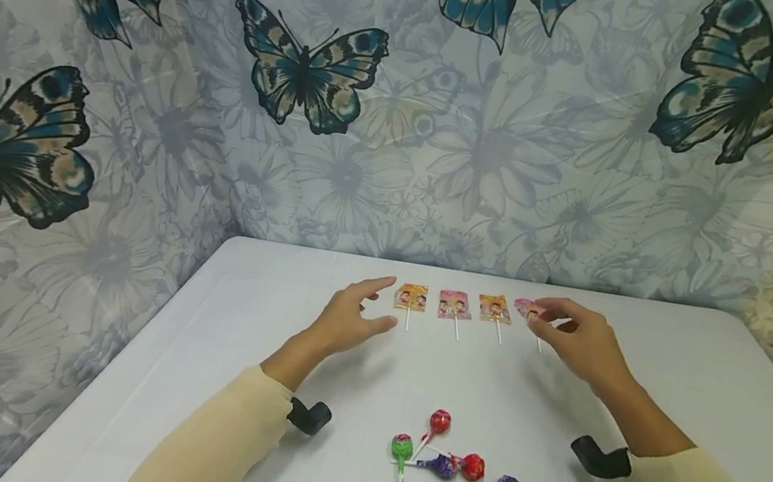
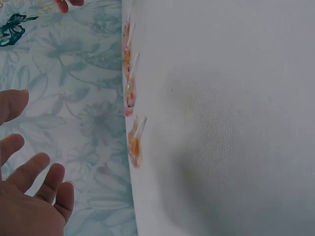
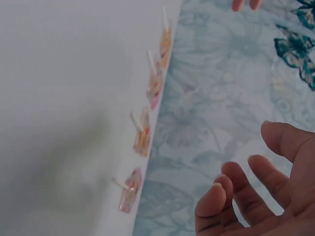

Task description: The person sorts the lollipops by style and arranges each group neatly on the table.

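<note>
the left hand (image 1: 342, 320) and right hand (image 1: 586, 344) are well apart in the head view, flanking a row at the far edge of the white table (image 1: 259, 280): first orange lollipop (image 1: 411, 297), inner pink lollipop (image 1: 455, 305), inner orange lollipop (image 1: 495, 309), last pink lollipop (image 1: 526, 306). the right fingers hide part of the last. all look light, the flat wrappers thin and probably slippery, the candy likely brittle, so the stiff stick seems the safest hold; close neighbours leave little finger room. nearer the wearer lie a green round lollipop (image 1: 403, 448) and several others, some sticks crossing, which could snag. a butterfly-print cloth (image 1: 394, 192) stands behind. in the left wrist view, the fingers are parted, holding nothing. in the right wrist view, thumb and fingers are likewise apart with nothing between; whether any touches the last pink lollipop i cannot tell.
</note>
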The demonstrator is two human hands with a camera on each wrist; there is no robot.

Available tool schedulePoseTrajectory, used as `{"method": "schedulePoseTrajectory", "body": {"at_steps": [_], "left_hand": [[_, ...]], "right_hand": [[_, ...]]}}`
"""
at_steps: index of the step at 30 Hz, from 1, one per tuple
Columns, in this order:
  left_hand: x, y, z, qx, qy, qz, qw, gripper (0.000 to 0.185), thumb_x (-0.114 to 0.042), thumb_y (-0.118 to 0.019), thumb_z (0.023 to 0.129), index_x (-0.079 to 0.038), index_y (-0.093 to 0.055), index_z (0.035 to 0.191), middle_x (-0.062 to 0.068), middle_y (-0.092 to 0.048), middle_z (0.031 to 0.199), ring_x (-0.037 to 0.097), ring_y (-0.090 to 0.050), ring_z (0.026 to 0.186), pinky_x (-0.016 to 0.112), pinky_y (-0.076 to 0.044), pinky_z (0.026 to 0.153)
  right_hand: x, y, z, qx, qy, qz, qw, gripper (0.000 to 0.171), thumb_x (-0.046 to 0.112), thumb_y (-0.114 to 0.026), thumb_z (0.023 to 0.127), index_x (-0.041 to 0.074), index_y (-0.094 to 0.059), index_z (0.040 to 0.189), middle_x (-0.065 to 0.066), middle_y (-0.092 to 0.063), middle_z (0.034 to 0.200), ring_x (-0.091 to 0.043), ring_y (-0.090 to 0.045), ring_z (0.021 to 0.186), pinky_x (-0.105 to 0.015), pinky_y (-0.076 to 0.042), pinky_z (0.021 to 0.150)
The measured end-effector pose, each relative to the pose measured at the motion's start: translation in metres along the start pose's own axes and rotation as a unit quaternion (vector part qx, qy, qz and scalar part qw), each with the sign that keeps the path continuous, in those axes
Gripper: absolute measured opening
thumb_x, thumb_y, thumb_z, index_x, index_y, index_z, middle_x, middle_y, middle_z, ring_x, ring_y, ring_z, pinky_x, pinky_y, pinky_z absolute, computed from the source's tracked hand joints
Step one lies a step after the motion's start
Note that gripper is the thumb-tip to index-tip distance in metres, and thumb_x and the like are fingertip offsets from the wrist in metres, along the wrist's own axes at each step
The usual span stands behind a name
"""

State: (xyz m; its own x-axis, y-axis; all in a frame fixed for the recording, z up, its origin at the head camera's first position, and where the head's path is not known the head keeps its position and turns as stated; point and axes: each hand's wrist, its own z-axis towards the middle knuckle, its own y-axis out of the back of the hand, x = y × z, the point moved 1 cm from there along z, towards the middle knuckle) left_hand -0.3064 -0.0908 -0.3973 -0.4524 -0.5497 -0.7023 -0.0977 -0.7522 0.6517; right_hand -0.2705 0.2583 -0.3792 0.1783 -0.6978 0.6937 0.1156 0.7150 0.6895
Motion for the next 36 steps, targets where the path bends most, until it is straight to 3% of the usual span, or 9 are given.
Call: {"method": "schedulePoseTrajectory", "body": {"at_steps": [13, 19, 26, 32, 36], "left_hand": [[-0.021, 0.005, -0.033, -0.016, -0.085, -0.022, 0.996, 0.062, -0.015, -0.074, 0.084, -0.014, -0.05, 0.141, 0.004, -0.051, 0.139, 0.028, -0.054, 0.112, 0.046, -0.048, 0.087], [-0.026, 0.003, -0.048, -0.016, -0.085, -0.029, 0.9958, 0.062, -0.015, -0.074, 0.084, -0.015, -0.051, 0.141, 0.002, -0.052, 0.139, 0.025, -0.054, 0.112, 0.046, -0.048, 0.088], [-0.028, -0.002, -0.068, -0.014, -0.086, -0.036, 0.9955, 0.061, -0.015, -0.075, 0.083, -0.015, -0.053, 0.139, 0.001, -0.053, 0.138, 0.021, -0.054, 0.112, 0.045, -0.049, 0.087], [-0.032, -0.007, -0.083, -0.022, -0.088, -0.047, 0.9947, 0.06, -0.014, -0.076, 0.082, -0.017, -0.054, 0.138, -0.004, -0.053, 0.137, 0.018, -0.054, 0.112, 0.043, -0.049, 0.085], [-0.034, -0.01, -0.094, -0.023, -0.101, -0.057, 0.993, 0.06, -0.013, -0.076, 0.083, -0.015, -0.054, 0.138, -0.002, -0.053, 0.138, 0.023, -0.054, 0.112, 0.045, -0.05, 0.085]], "right_hand": [[0.023, 0.001, -0.039, -0.016, 0.051, 0.011, 0.998, 0.045, 0.035, -0.066, 0.093, 0.006, -0.062, 0.126, -0.011, -0.065, 0.107, -0.026, -0.053, 0.091, -0.033, -0.048, 0.06], [0.029, 0.0, -0.057, -0.028, 0.073, 0.009, 0.997, 0.04, 0.031, -0.069, 0.091, 0.009, -0.064, 0.124, -0.008, -0.067, 0.106, -0.022, -0.053, 0.086, -0.029, -0.047, 0.058], [0.032, -0.003, -0.08, -0.04, 0.083, 0.008, 0.996, 0.034, 0.027, -0.071, 0.089, 0.011, -0.066, 0.119, -0.003, -0.067, 0.103, -0.015, -0.053, 0.082, -0.021, -0.05, 0.068], [0.033, -0.006, -0.096, -0.041, 0.094, 0.024, 0.994, 0.032, 0.025, -0.071, 0.09, 0.014, -0.066, 0.119, 0.0, -0.066, 0.103, -0.012, -0.054, 0.081, -0.021, -0.052, 0.067], [0.036, -0.009, -0.107, -0.037, 0.095, 0.033, 0.994, 0.031, 0.023, -0.072, 0.089, 0.016, -0.067, 0.119, 0.002, -0.065, 0.102, -0.011, -0.054, 0.08, -0.022, -0.052, 0.066]]}}
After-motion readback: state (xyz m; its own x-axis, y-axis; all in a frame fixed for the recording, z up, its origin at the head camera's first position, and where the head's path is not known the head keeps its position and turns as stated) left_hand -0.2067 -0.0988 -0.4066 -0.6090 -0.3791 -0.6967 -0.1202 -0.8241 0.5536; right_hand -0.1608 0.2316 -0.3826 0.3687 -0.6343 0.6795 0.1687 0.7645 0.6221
